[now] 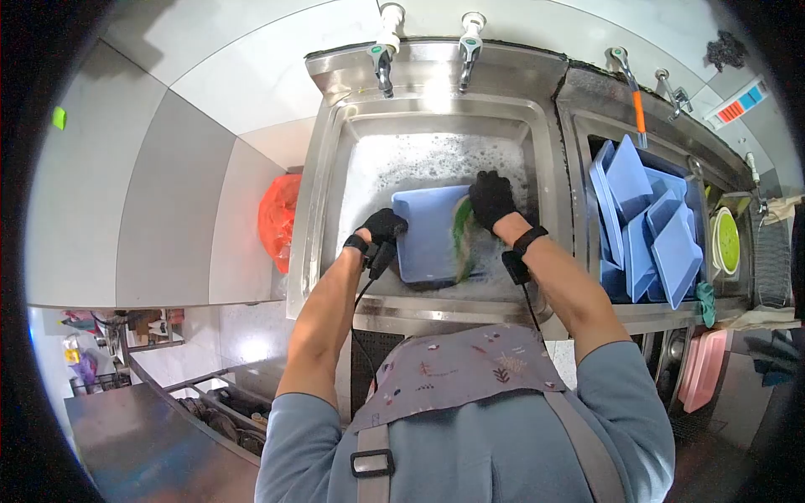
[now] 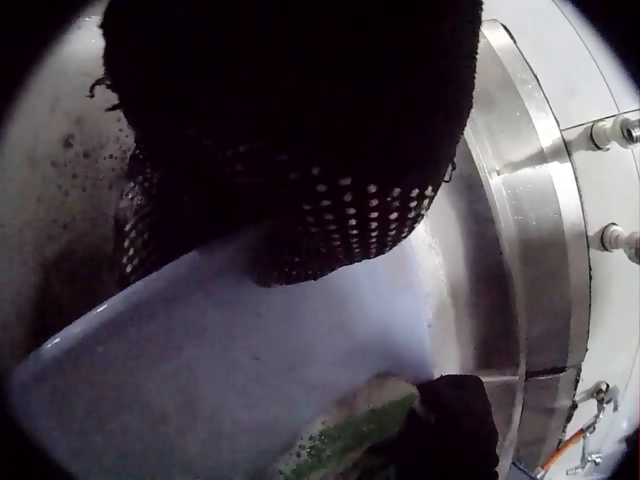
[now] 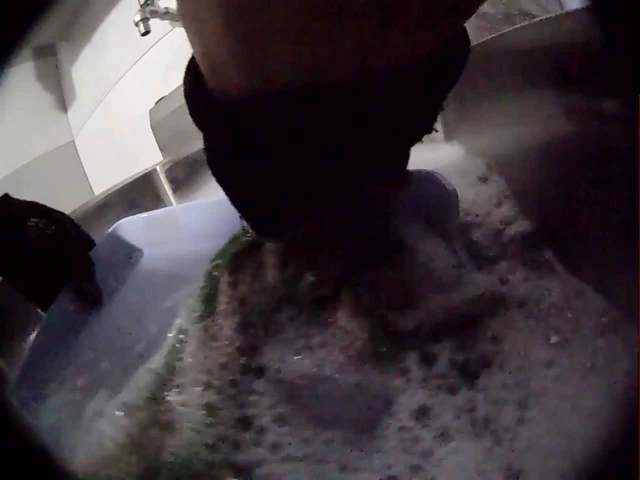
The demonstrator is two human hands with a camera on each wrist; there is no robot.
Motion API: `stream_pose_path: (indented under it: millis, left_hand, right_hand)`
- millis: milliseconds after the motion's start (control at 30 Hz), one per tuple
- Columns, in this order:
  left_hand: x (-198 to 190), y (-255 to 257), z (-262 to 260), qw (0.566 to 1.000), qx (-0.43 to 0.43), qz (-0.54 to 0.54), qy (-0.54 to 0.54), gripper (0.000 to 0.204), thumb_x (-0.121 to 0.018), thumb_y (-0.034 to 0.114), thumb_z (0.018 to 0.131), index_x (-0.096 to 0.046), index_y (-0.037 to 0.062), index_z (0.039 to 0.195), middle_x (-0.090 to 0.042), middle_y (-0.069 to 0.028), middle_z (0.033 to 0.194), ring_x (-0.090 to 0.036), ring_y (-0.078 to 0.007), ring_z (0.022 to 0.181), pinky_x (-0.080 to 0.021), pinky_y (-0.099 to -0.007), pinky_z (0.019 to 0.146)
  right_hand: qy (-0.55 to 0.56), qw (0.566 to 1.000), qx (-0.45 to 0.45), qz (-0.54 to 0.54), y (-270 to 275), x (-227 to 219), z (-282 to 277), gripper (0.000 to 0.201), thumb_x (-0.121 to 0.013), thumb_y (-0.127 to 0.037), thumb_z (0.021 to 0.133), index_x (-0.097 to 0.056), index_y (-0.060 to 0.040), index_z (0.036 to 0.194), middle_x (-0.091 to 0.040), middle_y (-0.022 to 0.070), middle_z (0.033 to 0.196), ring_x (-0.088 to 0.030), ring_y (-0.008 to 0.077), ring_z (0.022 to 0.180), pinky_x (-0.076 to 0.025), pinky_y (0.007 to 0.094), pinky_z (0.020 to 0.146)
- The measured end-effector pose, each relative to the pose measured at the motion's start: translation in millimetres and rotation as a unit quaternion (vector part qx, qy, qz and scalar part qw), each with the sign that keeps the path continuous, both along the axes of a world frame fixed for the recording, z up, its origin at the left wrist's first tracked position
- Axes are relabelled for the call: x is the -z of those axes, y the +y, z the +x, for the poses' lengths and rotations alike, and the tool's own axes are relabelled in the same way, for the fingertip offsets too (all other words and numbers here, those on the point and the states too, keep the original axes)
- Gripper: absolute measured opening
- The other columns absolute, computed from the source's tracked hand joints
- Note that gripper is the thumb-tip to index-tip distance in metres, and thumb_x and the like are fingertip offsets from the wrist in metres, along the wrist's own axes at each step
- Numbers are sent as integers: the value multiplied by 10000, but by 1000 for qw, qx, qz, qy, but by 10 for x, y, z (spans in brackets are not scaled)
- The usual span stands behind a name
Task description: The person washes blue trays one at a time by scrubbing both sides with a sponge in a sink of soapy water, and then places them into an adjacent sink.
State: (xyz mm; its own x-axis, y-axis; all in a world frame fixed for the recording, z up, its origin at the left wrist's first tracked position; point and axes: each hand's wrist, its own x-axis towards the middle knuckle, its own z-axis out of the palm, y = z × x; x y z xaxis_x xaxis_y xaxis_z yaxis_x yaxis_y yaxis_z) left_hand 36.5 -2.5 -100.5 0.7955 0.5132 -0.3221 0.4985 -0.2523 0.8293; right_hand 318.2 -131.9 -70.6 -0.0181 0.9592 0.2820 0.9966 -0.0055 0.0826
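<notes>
A shallow blue tray (image 1: 429, 239) is held tilted over foamy water in the steel sink. My left hand (image 1: 385, 225), in a black glove with pale dots, grips the tray's left edge; in the left wrist view its fingers (image 2: 340, 215) lie over the rim. My right hand (image 1: 492, 199), also black-gloved, holds a floppy green-and-beige scouring pad (image 1: 461, 226) against the tray's right side. The pad hangs down across the tray and looks blurred. In the left wrist view the scouring pad (image 2: 350, 435) lies on the tray's inner face. Dark shadow hides the right fingertips in the right wrist view.
Steel sink walls (image 1: 331, 210) surround both hands, with two taps (image 1: 381, 67) at the back. Several blue trays (image 1: 637, 226) stand stacked in the right-hand basin, beside a green round container (image 1: 724, 241). A red plastic bag (image 1: 279, 220) hangs left of the sink.
</notes>
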Motion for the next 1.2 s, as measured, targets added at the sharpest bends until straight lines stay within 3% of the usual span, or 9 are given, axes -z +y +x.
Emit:
stream_pose_path:
  millis: [200,367,533,667,733,800,933,1133,1200]
  left_hand:
    - [88,78,-63,999,22,-25,-43,262,-626,277,777,-674,29,845,-660,-140,780,-621,-241,729,-478,-369,700]
    - [-118,38,-22,992,4,-119,-48,206,-610,247,798,-688,62,842,-670,-120,785,-637,-239,738,-484,-341,687]
    - [-90,14,-33,996,75,3,-38,185,-610,219,798,-677,55,852,-674,-133,803,-637,-222,725,-486,-339,684]
    - [46,-66,-33,988,94,89,-82,181,-618,218,813,-667,50,862,-664,-105,761,-634,-193,713,-493,-333,647]
    - [-221,-233,-36,982,-33,-183,-17,231,-616,190,871,-622,16,1023,-629,-49,802,-590,-137,718,-502,-303,589]
    - [-52,-192,-99,993,-2,-112,-47,277,-612,184,878,-585,21,1100,-625,-59,873,-590,-139,750,-522,-316,588]
    - [-140,-259,-82,968,-61,-224,-97,324,-636,138,836,-561,21,1128,-619,-63,913,-606,-153,752,-539,-311,604]
    - [-311,-219,-110,958,-79,-268,-59,359,-648,108,797,-558,14,1132,-609,-79,989,-608,-166,791,-544,-315,647]
    - [-314,-199,-76,957,-83,-276,-41,379,-648,113,797,-549,11,1148,-604,-82,1014,-606,-167,806,-548,-319,665]
  right_hand:
    - [67,993,67,67,232,709,24,190,-533,-149,820,-658,-18,876,-647,196,937,-622,360,891,-496,457,764]
    - [297,949,101,-13,545,343,-299,210,-552,-192,815,-613,-3,883,-622,262,940,-611,396,915,-498,475,792]
    - [331,938,91,-53,655,-38,-767,254,-568,-186,806,-578,4,974,-592,264,963,-591,430,904,-495,485,783]
    - [248,964,-67,-75,647,-156,-1047,310,-588,-240,813,-601,-4,1013,-573,246,1050,-606,381,932,-503,479,805]
    - [213,970,-82,-80,616,-247,-1046,312,-595,-241,809,-613,-9,1016,-572,236,1044,-606,370,926,-507,476,799]
    - [181,977,-51,-101,666,-294,-983,283,-612,-198,775,-621,-21,996,-588,215,959,-617,361,894,-508,460,786]
    - [195,973,-8,-121,615,-235,-720,285,-619,-226,769,-638,-24,969,-594,201,995,-611,368,922,-506,462,808]
    - [202,965,80,-148,351,230,195,482,-642,-290,802,-550,-20,1190,-548,247,1228,-523,398,1153,-445,449,957]
    - [251,925,236,-162,298,122,269,470,-622,-279,819,-542,-14,1199,-567,242,1202,-535,381,1144,-445,442,958]
